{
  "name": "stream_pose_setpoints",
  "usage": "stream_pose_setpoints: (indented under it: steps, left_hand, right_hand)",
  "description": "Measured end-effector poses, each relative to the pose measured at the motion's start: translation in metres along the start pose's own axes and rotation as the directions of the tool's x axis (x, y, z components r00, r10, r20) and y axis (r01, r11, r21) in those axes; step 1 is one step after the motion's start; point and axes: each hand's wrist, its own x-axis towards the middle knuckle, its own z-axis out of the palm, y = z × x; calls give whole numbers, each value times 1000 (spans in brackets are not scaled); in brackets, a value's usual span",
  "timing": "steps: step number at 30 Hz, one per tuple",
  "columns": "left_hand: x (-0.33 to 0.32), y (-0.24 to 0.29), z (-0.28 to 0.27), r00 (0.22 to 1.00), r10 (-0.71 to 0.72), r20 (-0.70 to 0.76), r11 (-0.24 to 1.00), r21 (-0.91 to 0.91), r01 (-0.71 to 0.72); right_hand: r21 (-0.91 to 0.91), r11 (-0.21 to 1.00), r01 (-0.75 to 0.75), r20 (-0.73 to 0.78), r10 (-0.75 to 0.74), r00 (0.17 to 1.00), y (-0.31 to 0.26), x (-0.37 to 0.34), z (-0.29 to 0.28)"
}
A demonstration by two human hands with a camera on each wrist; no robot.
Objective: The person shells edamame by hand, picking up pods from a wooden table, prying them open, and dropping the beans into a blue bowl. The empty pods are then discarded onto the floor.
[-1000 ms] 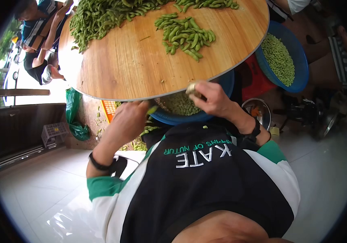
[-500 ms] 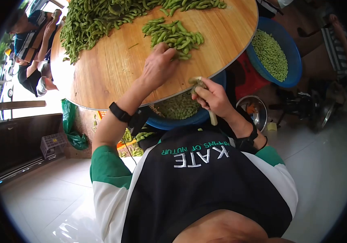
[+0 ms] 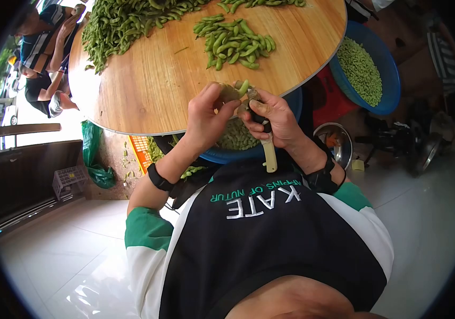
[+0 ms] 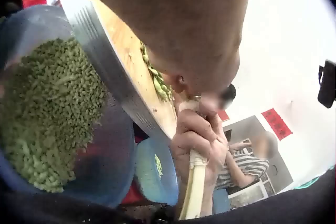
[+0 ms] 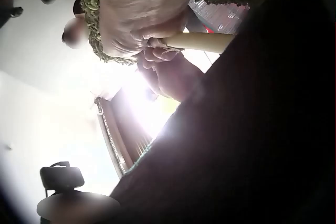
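Note:
Above the table's near edge, my left hand (image 3: 205, 114) pinches a green soybean pod (image 3: 244, 87) between thumb and fingers. Close against it, my right hand (image 3: 276, 118) grips a tool with a cream-coloured handle (image 3: 269, 155) that points down towards my body. The tool's working end is hidden among the fingers, so I cannot tell its kind. In the left wrist view the same handle (image 4: 196, 184) sticks out below the right fist. Just beyond both hands, a small pile of pods (image 3: 235, 45) lies on the round wooden table (image 3: 153, 90).
A large heap of pods (image 3: 116, 32) covers the far left of the table. Under its near edge sits a blue basin of shelled beans (image 3: 235, 137). Another blue basin (image 3: 392, 87) stands on the right, near a metal bowl (image 3: 344, 143). People sit around the table.
My left hand went out to the small pile, then came back with a pod to meet the right hand. The right hand stays near the table's edge, its tool handle now pointing down.

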Motion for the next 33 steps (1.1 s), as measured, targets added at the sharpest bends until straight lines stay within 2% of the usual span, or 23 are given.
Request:
stream_pose_setpoints:
  steps: [1,2,3,5,6,8,15,18,21,23,24,26,27,29,33]
  left_hand:
    - [-2,-1,1,991,-133,0,963,-237,130]
    - [-2,-1,1,965,-259,31,854,-459,244]
    - [-2,0,-1,966,-258,28,854,-461,241]
    - [0,3,-9,907,-387,167,715,-566,409]
    - [1,2,-12,907,-388,166,714,-568,410]
    - [1,0,-16,862,-437,258,625,-602,497]
    - [-4,-4,-18,841,-463,278,588,-613,527]
    - [-3,-6,-20,866,-429,258,595,-641,486]
    - [-1,-11,-25,838,-428,338,527,-660,536]
    - [-1,-17,-28,828,-319,461,383,-736,558]
    - [-1,-20,-29,828,-318,462,383,-736,558]
    - [-2,-27,-28,789,-249,562,200,-767,609]
    - [-2,-29,-27,790,-248,561,201,-767,609]
    - [-1,-32,-26,737,-241,632,48,-751,659]
    - [1,-22,-24,728,-284,624,138,-724,676]
  right_hand:
    - [0,1000,-2,1,2,1000,1,0,0]
    - [-13,1000,-13,6,13,1000,3,1,0]
    - [-27,999,-23,10,23,1000,3,1,0]
    - [-29,999,-40,9,40,999,2,2,3]
    - [-25,998,-56,7,56,998,3,2,4]
    - [-30,998,-53,16,54,998,6,3,2]
    - [-50,998,-46,26,47,999,9,6,8]
    - [-36,998,-59,10,59,998,12,7,8]
    - [-45,997,-62,33,64,997,9,5,10]
    - [-48,995,-85,37,87,996,8,3,9]
    - [-53,993,-107,41,110,993,7,2,9]
    - [-7,993,-117,53,117,992,7,3,8]
    - [38,991,-129,68,126,990,6,3,8]
    - [94,984,-148,80,141,987,7,4,4]
    - [241,949,-203,62,194,979,5,5,0]
